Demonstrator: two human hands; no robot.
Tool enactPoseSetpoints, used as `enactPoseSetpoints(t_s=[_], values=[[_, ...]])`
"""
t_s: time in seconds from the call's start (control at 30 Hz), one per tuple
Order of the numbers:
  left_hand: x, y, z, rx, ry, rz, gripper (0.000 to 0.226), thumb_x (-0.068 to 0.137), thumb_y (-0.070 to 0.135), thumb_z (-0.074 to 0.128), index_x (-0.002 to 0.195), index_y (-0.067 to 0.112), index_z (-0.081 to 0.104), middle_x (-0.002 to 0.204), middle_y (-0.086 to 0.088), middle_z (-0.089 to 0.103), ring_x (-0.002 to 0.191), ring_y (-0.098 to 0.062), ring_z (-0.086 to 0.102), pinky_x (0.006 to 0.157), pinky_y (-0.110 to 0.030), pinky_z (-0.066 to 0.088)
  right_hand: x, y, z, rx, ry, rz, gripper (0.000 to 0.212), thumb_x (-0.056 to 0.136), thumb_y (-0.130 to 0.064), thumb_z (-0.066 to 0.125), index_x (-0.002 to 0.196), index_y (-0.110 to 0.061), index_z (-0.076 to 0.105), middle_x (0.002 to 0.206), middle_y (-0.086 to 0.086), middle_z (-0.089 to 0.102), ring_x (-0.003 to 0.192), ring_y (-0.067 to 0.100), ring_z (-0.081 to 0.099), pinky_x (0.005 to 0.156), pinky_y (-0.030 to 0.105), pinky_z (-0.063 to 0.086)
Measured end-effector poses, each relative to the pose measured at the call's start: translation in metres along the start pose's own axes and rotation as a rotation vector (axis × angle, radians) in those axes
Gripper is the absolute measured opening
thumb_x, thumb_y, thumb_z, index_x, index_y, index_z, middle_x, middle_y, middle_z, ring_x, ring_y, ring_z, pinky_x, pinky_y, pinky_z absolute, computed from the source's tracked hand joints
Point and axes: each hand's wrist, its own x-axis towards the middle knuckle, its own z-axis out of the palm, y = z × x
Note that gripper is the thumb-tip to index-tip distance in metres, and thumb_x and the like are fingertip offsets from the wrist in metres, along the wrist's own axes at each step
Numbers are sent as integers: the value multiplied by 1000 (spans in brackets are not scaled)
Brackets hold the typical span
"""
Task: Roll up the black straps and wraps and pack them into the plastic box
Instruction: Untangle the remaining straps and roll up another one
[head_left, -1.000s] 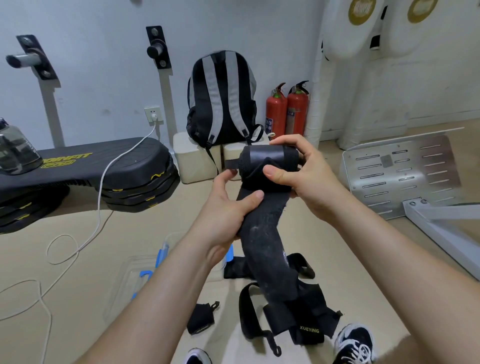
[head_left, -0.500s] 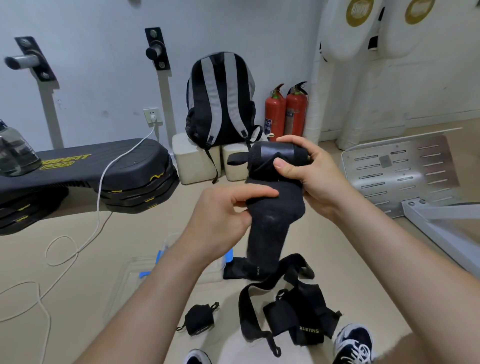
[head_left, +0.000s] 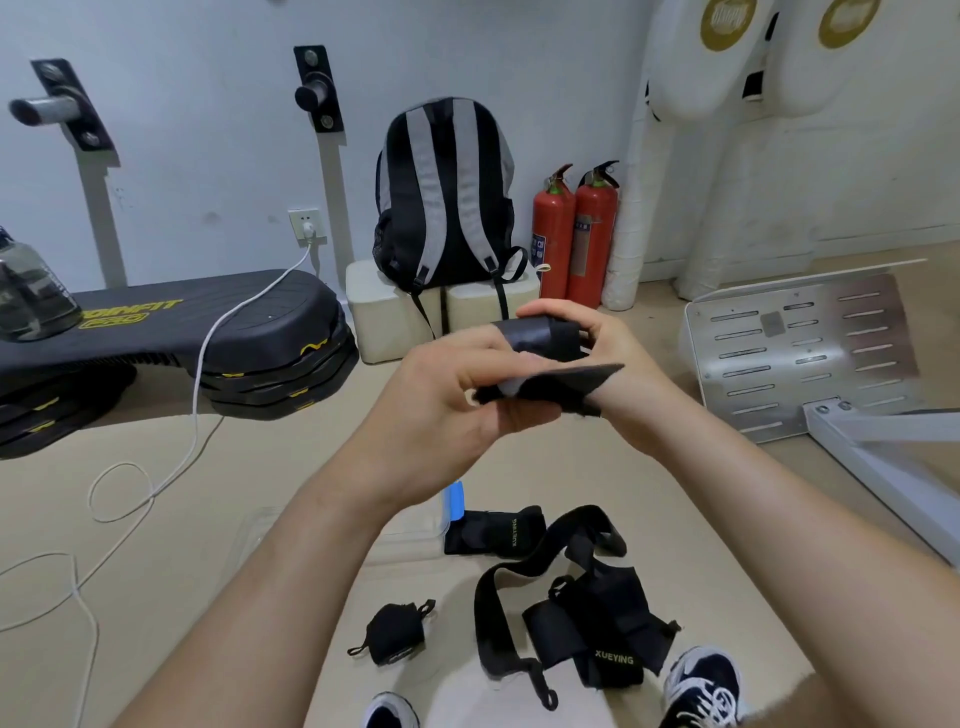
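Gripping a black wrap (head_left: 540, 339) in the air above the floor, the right hand (head_left: 615, 340) curls round its rolled part while the left hand (head_left: 447, 410) pinches the loose tail. Below, the clear plastic box (head_left: 423, 531) sits beside loose straps (head_left: 571, 613) and a rolled wrap (head_left: 392, 631).

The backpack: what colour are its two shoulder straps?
Grey, on the black backpack, seen in the head view.

"XUEYING" is printed in pale letters on the flat black fabric wrap (head_left: 613, 659) lying on the floor, and again on the folded black wrap (head_left: 493, 532) behind it. Yellow lettering ending in "FIT", with "PRO" beneath, is carried by the black plastic step platform (head_left: 208, 317).
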Motion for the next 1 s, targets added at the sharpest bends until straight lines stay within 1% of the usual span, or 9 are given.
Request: enactPoseSetpoints(t_s=[0.1, 0.2, 0.3, 0.43, 0.53, 0.73, 0.8, 0.87, 1.0], values=[[-1, -3, -7, -94, 142, -57, 24, 82, 7, 74, 83, 31, 72, 84, -15, 59, 75, -6, 60, 70, -14, 47, -2, 3, 5, -76, -24, 24, 50, 86, 12, 56, 114, -29, 67, 106, 2, 66, 63, 15, 51, 42, 20, 39], [0, -11, -9, -156, 349, -164, 17, 87, 4, 69, 87, 20, 70, 83, -6, 70, 77, -4, 64, 71, -18, 48, -3, 6, 14, -124, -86, 0, 65, 85, 15, 50, 112, -41, 68, 98, -9, 68, 61, 8, 55, 43, 24, 42], [2, -22, -9, -216, 483, -254, 20, 90, 6, 66, 84, 24, 70, 73, 13, 72, 73, -2, 67, 69, -18, 52, -6, 2, 24, -121, -196, -29, 60, 87, 12, 57, 117, -39, 66, 79, -25, 66, 69, -1, 60, 50, 23, 49], [3, -31, -7, -39, 505, -224, 33, 93, 9, 64, 84, 41, 65, 73, 26, 69, 74, 1, 64, 70, -17, 50, -14, -9, 31, -88, -275, -40, 47, 89, 6, 62, 113, -34, 67, 87, -18, 67, 80, 0, 63, 56, 22, 52], [3, -35, -5, 21, 508, -195, 26, 92, 18, 62, 89, 43, 66, 78, 27, 68, 77, -3, 65, 74, -27, 54, -18, -14, 32, -69, -285, -58, 50, 88, 8, 60, 118, -32, 64, 99, -9, 68, 89, 5, 66, 59, 23, 54], [5, -38, -6, 125, 574, -103, 9, 92, 15, 60, 92, 22, 67, 75, 7, 63, 68, -13, 57, 63, -30, 47, -14, -18, 20, 295, -353, 131, 61, 73, 11, 60, 127, -15, 61, 127, 15, 57, 99, 29, 67, 72, 41, 61], [4, -39, -6, 181, 588, -80, 17, 93, 6, 60, 92, 22, 65, 70, 19, 62, 64, -5, 55, 60, -20, 43, -15, -21, 20, 409, -385, 218, 58, 70, 1, 62, 127, -10, 61, 124, 20, 58, 100, 32, 66, 75, 46, 61], [4, -40, -5, 216, 590, -57, 19, 92, 2, 59, 94, 19, 67, 69, 25, 61, 64, 1, 55, 60, -16, 41, -16, -19, 26, 329, -334, 182, 48, 75, -7, 77, 120, -12, 63, 116, 13, 62, 97, 29, 70, 73, 46, 61], [6, -35, 0, 155, 608, -76, 10, 95, 20, 62, 89, 13, 66, 71, 8, 63, 66, -7, 56, 61, -20, 44, -15, -17, 28, 208, -187, 89, 40, 73, 0, 81, 107, -16, 66, 112, 7, 64, 92, 29, 72, 66, 47, 61]])
